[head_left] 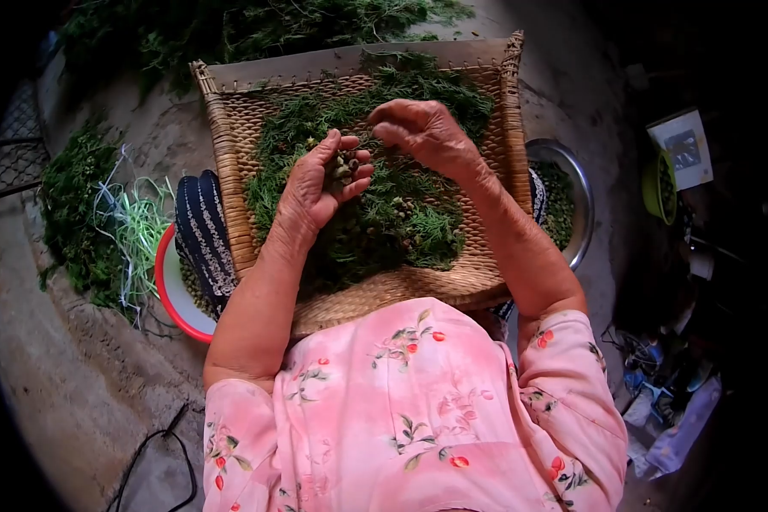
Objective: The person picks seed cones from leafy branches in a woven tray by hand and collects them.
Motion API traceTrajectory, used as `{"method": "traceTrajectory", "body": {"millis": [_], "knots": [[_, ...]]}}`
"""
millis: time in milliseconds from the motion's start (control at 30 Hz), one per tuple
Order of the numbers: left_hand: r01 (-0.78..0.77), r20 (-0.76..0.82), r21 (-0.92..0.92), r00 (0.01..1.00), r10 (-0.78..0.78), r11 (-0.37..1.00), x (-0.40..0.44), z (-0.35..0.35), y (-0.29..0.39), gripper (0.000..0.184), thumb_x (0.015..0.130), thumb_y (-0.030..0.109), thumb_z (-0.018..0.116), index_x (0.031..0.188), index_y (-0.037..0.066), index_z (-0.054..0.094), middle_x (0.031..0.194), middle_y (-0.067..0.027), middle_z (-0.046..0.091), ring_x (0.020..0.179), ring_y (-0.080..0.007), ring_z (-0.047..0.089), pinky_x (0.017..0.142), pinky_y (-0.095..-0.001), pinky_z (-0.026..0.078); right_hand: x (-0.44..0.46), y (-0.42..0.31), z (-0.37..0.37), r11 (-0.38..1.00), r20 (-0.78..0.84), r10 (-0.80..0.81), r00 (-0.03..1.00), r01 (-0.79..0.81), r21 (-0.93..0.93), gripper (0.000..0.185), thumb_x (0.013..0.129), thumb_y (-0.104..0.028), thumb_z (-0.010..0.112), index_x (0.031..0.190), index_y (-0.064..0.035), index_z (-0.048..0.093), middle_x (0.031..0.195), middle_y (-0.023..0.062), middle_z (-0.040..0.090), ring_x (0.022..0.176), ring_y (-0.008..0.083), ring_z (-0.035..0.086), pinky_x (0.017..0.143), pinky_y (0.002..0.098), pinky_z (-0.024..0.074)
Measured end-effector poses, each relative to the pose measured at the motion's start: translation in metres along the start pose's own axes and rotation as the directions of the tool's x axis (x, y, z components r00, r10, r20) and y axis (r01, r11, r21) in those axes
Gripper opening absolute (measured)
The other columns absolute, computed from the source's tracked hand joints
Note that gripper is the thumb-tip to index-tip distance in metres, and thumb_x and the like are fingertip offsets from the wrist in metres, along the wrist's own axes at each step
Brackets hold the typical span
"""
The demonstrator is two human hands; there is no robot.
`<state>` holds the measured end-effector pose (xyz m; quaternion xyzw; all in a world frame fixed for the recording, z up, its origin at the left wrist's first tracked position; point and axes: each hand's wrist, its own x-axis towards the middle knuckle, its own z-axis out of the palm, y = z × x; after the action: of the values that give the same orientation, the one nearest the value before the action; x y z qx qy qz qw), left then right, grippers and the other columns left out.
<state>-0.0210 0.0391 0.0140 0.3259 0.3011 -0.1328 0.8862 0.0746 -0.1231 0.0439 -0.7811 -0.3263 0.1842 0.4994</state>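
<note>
On my lap rests a woven wicker winnowing basket [224, 171], its far edge covered by a pale strip. Green, feathery conifer sprigs [435, 224] are spread over its weave. My left hand [314, 186] is palm up over the middle of the basket, its fingers curled around several small greenish-brown cones [341, 168]. To its right, my right hand [428, 135] hovers above the sprigs with thumb and fingers drawn together. Whatever its fingertips hold, if anything, is too small to make out.
At the left stands a red-rimmed basin [164, 282] with small green pieces inside; a metal basin [582, 183] at the right holds similar ones. Beyond the basket lies a heap of greenery [230, 30]. Tangled pale strings [141, 222] lie beside another green pile [77, 213].
</note>
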Motion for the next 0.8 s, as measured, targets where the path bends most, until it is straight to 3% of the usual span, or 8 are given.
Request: {"method": "traceTrajectory", "body": {"millis": [67, 167, 267, 333, 467, 567, 600, 800], "knots": [[0.008, 0.002, 0.01, 1.0, -0.008, 1.0, 0.001, -0.002, 0.001, 0.033, 0.088, 0.036, 0.055, 0.099, 0.005, 0.057, 0.083, -0.0083, 0.062, 0.067, -0.0159, 0.063, 0.048, -0.0228, 0.053, 0.0, 0.006, -0.024, 0.824, -0.061, -0.097, 0.993, 0.046, -0.564, 0.014, 0.081, -0.014, 0.063, 0.091, -0.0046, 0.062, 0.076, 0.0084, 0.063, 0.069, 0.0197, 0.061, 0.061, 0.0316, 0.0482], [0.011, 0.01, 0.016, 1.0, -0.011, 1.0, 0.003, -0.004, 0.001, 0.033, 0.088, 0.035, 0.055, 0.099, 0.005, 0.056, 0.083, -0.0086, 0.062, 0.064, -0.016, 0.063, 0.046, -0.0225, 0.052, -0.012, 0.02, -0.049, 0.63, -0.016, 0.153, 0.988, -0.11, -0.769, 0.012, 0.072, -0.01, 0.064, 0.082, -0.0052, 0.06, 0.077, 0.0125, 0.061, 0.075, 0.0327, 0.059, 0.064, 0.0421, 0.0473], [0.004, 0.013, 0.015, 1.0, -0.004, 1.0, 0.004, -0.005, 0.001, 0.031, 0.088, 0.034, 0.055, 0.099, 0.005, 0.056, 0.083, -0.0083, 0.062, 0.064, -0.0147, 0.063, 0.044, -0.021, 0.051, -0.014, 0.032, -0.042, 0.446, 0.055, 0.384, 0.922, -0.133, -0.885, 0.012, 0.071, -0.01, 0.065, 0.08, -0.0054, 0.06, 0.08, 0.0125, 0.06, 0.078, 0.033, 0.059, 0.065, 0.042, 0.0481], [0.001, 0.012, 0.019, 1.0, -0.002, 1.0, 0.004, -0.005, 0.001, 0.031, 0.088, 0.034, 0.055, 0.098, 0.005, 0.056, 0.083, -0.0081, 0.062, 0.064, -0.0141, 0.063, 0.043, -0.0204, 0.051, -0.015, 0.038, -0.036, 0.432, 0.081, 0.441, 0.894, -0.132, -0.892, 0.013, 0.07, -0.007, 0.064, 0.082, -0.0061, 0.06, 0.084, 0.0129, 0.06, 0.081, 0.0337, 0.059, 0.068, 0.0418, 0.0484], [-0.006, 0.007, 0.017, 1.0, 0.006, 1.0, 0.004, -0.006, 0.001, 0.03, 0.087, 0.033, 0.056, 0.098, 0.006, 0.057, 0.082, -0.0077, 0.063, 0.065, -0.0143, 0.063, 0.043, -0.0203, 0.051, -0.013, 0.054, -0.022, 0.516, 0.11, 0.325, 0.939, -0.079, -0.853, 0.019, 0.072, -0.004, 0.059, 0.091, -0.0062, 0.058, 0.088, 0.014, 0.06, 0.085, 0.0338, 0.058, 0.071, 0.0415, 0.0476], [-0.018, -0.016, 0.005, 1.0, 0.018, 1.0, 0.004, -0.009, 0.001, 0.03, 0.086, 0.034, 0.057, 0.098, 0.006, 0.058, 0.083, -0.0077, 0.063, 0.065, -0.0144, 0.063, 0.043, -0.0205, 0.052, -0.009, 0.038, -0.022, 0.712, 0.032, 0.301, 0.953, -0.202, -0.672, 0.019, 0.074, -0.005, 0.057, 0.092, -0.0033, 0.06, 0.091, 0.0165, 0.06, 0.086, 0.0342, 0.058, 0.073, 0.0407, 0.0478], [-0.023, -0.034, -0.001, 0.999, 0.023, 1.0, 0.004, -0.009, 0.0, 0.03, 0.086, 0.034, 0.057, 0.098, 0.006, 0.058, 0.082, -0.0077, 0.063, 0.065, -0.0143, 0.063, 0.043, -0.0207, 0.051, -0.01, 0.045, -0.025, 0.774, 0.016, 0.147, 0.989, -0.105, -0.624, 0.022, 0.074, -0.006, 0.058, 0.096, -0.0037, 0.061, 0.086, 0.0142, 0.061, 0.08, 0.0291, 0.06, 0.07, 0.0367, 0.0488], [-0.005, -0.005, 0.017, 1.0, 0.005, 1.0, 0.003, -0.006, 0.001, 0.032, 0.087, 0.034, 0.056, 0.1, 0.005, 0.057, 0.082, -0.0085, 0.063, 0.066, -0.0159, 0.064, 0.046, -0.0228, 0.053, -0.013, 0.015, -0.026, 0.957, -0.027, 0.161, 0.987, -0.163, -0.242, 0.024, 0.078, -0.011, 0.067, 0.099, -0.0027, 0.061, 0.081, 0.0032, 0.06, 0.073, 0.009, 0.055, 0.065, 0.0247, 0.0472]]}}
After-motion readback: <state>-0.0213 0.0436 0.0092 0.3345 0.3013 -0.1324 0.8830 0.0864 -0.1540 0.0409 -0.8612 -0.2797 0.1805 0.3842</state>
